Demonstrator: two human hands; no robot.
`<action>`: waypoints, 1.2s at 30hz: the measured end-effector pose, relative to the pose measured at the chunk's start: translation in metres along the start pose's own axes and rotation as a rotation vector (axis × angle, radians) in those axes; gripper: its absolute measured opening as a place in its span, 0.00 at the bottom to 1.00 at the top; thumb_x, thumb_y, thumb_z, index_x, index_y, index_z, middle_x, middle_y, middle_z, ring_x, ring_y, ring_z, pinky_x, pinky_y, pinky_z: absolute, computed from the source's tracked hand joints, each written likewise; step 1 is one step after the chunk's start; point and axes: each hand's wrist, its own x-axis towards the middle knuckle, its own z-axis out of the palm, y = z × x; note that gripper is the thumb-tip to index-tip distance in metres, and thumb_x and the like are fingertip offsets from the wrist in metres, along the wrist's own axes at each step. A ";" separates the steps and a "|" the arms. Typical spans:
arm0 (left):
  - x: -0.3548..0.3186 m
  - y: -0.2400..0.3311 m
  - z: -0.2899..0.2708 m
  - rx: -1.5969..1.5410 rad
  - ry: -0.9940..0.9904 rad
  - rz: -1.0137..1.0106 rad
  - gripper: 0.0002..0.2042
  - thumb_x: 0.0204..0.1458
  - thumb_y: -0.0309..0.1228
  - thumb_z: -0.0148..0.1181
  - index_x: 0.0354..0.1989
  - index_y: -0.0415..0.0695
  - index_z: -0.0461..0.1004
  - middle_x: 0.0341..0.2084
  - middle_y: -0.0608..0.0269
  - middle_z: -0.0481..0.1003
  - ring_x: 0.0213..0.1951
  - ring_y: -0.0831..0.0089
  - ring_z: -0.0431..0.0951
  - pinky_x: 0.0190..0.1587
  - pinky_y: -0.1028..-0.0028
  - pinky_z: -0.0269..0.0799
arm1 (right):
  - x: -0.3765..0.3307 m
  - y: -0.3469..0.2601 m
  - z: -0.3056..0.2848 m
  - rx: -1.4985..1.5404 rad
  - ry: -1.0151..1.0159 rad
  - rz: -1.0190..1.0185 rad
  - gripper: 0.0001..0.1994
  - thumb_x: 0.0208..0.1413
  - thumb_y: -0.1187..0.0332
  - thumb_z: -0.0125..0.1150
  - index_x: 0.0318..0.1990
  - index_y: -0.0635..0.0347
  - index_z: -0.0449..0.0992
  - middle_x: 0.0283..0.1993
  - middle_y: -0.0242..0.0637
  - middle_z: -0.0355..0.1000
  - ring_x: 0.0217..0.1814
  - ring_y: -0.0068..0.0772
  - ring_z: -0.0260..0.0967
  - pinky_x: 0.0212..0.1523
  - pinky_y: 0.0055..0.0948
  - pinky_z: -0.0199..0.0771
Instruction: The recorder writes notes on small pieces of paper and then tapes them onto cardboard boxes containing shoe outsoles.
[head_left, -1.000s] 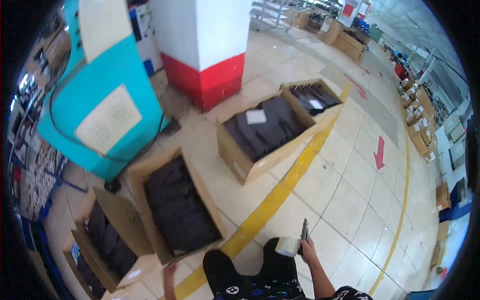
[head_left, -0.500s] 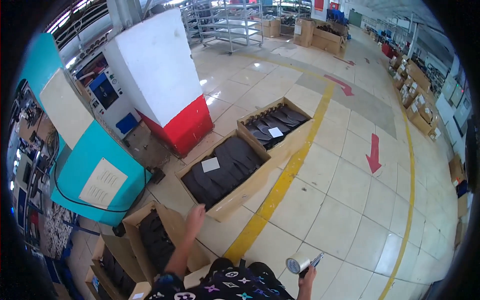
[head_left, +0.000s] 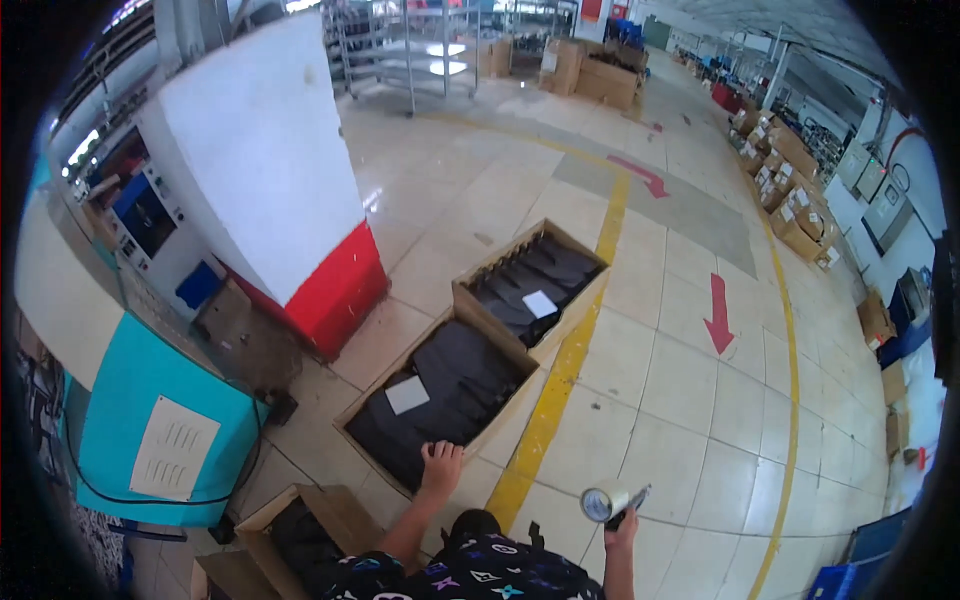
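An open cardboard box (head_left: 490, 432) stands on the floor in front of me, filled with overlapping dark, flat, rounded pieces (head_left: 455, 375). A white paper card (head_left: 407, 395) lies on top of them. My left hand (head_left: 441, 468) is at the box's near right rim, its fingers curled over the edge into the box. Low at the right, my right hand (head_left: 620, 528) grips a tape dispenser (head_left: 604, 502) carrying a wide roll of tape. Touching the far end of the first box is a second box (head_left: 568, 322) of similar dark pieces, also with a white card (head_left: 539, 304).
More open boxes (head_left: 340, 510) stand at the lower left, beside a turquoise machine (head_left: 110, 420). A white and red pillar (head_left: 270, 170) rises left of the boxes. Yellow floor lines (head_left: 560, 385) and red arrows (head_left: 718, 318) mark the tiles. Stacked cartons (head_left: 800, 225) line the right side.
My left hand has moved from the box's near corner onto its near right rim. My view has shifted, with pillar and machine now farther left. The tape dispenser stays in my right hand.
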 end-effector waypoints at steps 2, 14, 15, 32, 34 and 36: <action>-0.013 -0.014 -0.007 -0.117 -0.027 0.025 0.07 0.53 0.33 0.55 0.37 0.47 0.73 0.33 0.64 0.70 0.45 0.67 0.69 0.55 0.51 0.57 | 0.028 0.012 -0.019 0.057 -0.106 0.106 0.13 0.62 0.67 0.43 0.46 0.64 0.71 0.45 0.41 0.73 0.44 0.36 0.73 0.47 0.37 0.76; -0.101 -0.172 -0.128 0.068 -0.643 -0.039 0.11 0.49 0.29 0.53 0.41 0.56 0.73 0.45 0.67 0.70 0.60 0.65 0.62 0.59 0.45 0.52 | 0.067 -0.070 0.030 -0.388 -0.045 0.148 0.09 0.59 0.66 0.50 0.37 0.62 0.73 0.34 0.34 0.72 0.37 0.29 0.72 0.37 0.30 0.74; -0.113 -0.174 -0.136 0.158 -0.694 -0.158 0.10 0.49 0.29 0.53 0.40 0.55 0.74 0.46 0.66 0.70 0.60 0.64 0.63 0.60 0.45 0.52 | 0.074 -0.073 0.021 -0.353 -0.059 0.152 0.10 0.60 0.66 0.49 0.39 0.63 0.73 0.36 0.36 0.73 0.38 0.30 0.73 0.39 0.31 0.74; 0.036 -0.135 -0.046 0.048 -0.172 -0.805 0.24 0.48 0.34 0.62 0.54 0.43 0.67 0.51 0.47 0.69 0.49 0.47 0.72 0.50 0.55 0.69 | 0.208 -0.043 0.014 -0.329 -0.338 0.344 0.17 0.58 0.67 0.48 0.53 0.64 0.67 0.48 0.38 0.69 0.46 0.32 0.70 0.44 0.32 0.73; 0.053 -0.137 -0.038 0.125 -0.349 -0.677 0.19 0.49 0.32 0.60 0.50 0.41 0.69 0.45 0.47 0.72 0.47 0.48 0.74 0.48 0.55 0.71 | 0.196 -0.049 0.010 -0.405 -0.265 0.303 0.18 0.57 0.66 0.49 0.54 0.62 0.66 0.46 0.37 0.69 0.45 0.32 0.70 0.42 0.32 0.73; 0.046 -0.151 -0.044 0.183 -0.547 -0.711 0.13 0.51 0.29 0.56 0.44 0.39 0.70 0.40 0.47 0.74 0.42 0.49 0.77 0.45 0.55 0.72 | 0.171 -0.047 0.022 -0.366 -0.277 0.174 0.09 0.58 0.64 0.50 0.40 0.59 0.70 0.34 0.30 0.69 0.34 0.24 0.68 0.33 0.25 0.69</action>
